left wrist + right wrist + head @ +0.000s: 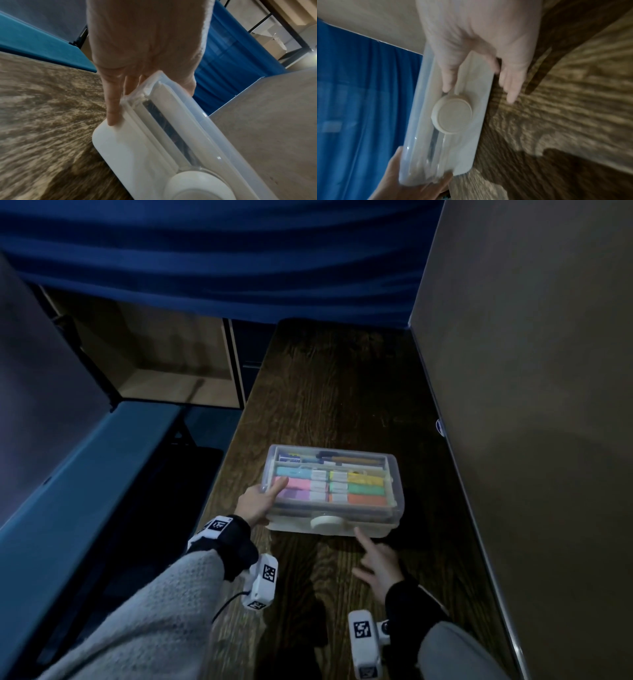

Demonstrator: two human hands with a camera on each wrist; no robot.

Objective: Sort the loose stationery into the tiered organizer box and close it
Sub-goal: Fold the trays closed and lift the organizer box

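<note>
The head view is dim and bluish, darkest toward its corners, with straight edges bowed by the wide lens. Light falls from above and behind: dark shadows of the arms lie on the bench (342, 405) below the left hand (257, 505) and the right hand (376, 566). The organizer box (330, 484) is the brightest patch, its clear lid faintly glaring. Both wrist views are brighter but soft; the wood grain beside each hand is smeared by motion blur, and the right wrist view is blurred throughout.
</note>
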